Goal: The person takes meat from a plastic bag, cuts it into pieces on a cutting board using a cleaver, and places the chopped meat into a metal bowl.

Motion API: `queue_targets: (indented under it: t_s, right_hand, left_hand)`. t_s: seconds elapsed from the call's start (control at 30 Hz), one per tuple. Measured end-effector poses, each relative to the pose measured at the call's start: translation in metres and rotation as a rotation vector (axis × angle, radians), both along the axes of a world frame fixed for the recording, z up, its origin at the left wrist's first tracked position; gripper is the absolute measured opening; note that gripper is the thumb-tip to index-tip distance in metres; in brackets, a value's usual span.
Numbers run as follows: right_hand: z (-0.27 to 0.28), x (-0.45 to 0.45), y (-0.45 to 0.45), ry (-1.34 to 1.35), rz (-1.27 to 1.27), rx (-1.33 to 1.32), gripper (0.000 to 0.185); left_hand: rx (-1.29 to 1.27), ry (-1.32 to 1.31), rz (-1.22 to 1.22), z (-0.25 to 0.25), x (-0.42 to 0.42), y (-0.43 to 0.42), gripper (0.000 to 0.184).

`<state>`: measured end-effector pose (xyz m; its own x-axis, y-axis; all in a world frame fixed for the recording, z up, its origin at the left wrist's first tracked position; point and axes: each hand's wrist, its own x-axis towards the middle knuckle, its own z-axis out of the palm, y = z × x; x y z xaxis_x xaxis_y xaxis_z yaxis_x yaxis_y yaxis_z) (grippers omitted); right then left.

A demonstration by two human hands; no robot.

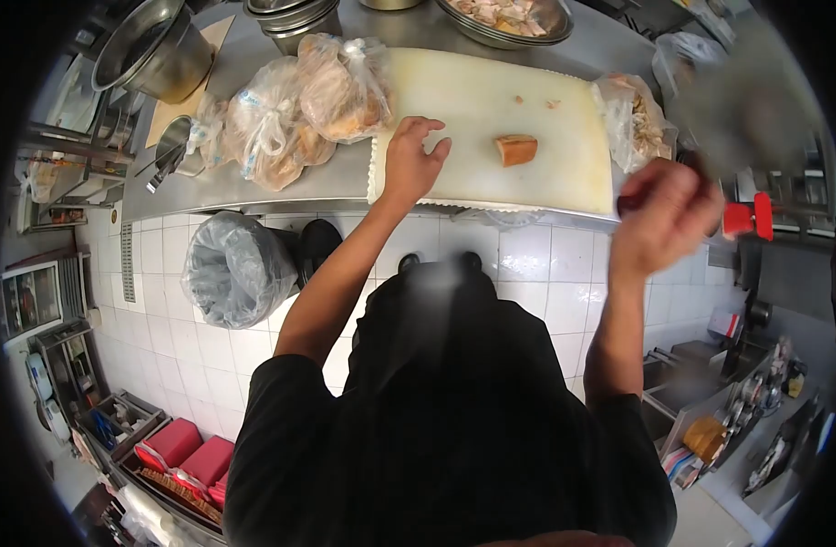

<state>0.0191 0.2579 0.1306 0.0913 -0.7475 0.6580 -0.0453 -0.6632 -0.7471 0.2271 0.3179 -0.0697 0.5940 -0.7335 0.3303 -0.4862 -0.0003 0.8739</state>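
Note:
My left hand (415, 164) is over the left part of the pale cutting board (472, 96), fingers curved and apart, with nothing in them. Off the board's front right corner, my right hand (666, 214) is raised and smeared by motion. Its fingers are wrapped round a dark handle (629, 202); the broad grey blur beyond it looks like a cleaver blade (755, 100). On the board lies an orange-brown block of food (515, 149), pale on its cut side, between the two hands. Small scraps (552, 104) lie behind it.
Knotted plastic bags of food (270, 123) crowd the counter left of the board; another open bag (635, 118) with pieces stands at its right. A metal bowl of pieces (509, 20) is behind. Steel pots (153, 50) stand back left. A lined bin (237, 273) is on the floor.

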Motion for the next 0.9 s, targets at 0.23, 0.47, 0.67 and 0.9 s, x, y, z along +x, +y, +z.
queue_targets:
  t_s: [0.23, 0.47, 0.67, 0.9]
  right_hand:
    - [-0.159, -0.031, -0.008, 1.025, 0.072, 0.368, 0.023]
    - [-0.154, -0.025, -0.016, 1.035, 0.099, 0.394, 0.025]
    - [-0.151, -0.032, -0.023, 0.992, 0.187, 0.446, 0.029]
    - [-0.160, -0.034, -0.029, 1.038, 0.178, 0.417, 0.026]
  left_hand:
    - [-0.086, -0.125, 0.024, -0.007, -0.020, 0.020, 0.027]
    - [-0.149, 0.104, -0.239, -0.040, -0.074, -0.044, 0.024]
    - [-0.148, 0.019, -0.306, -0.077, -0.059, -0.102, 0.017]
    - [-0.375, -0.636, -0.559, 0.075, -0.027, -0.185, 0.023]
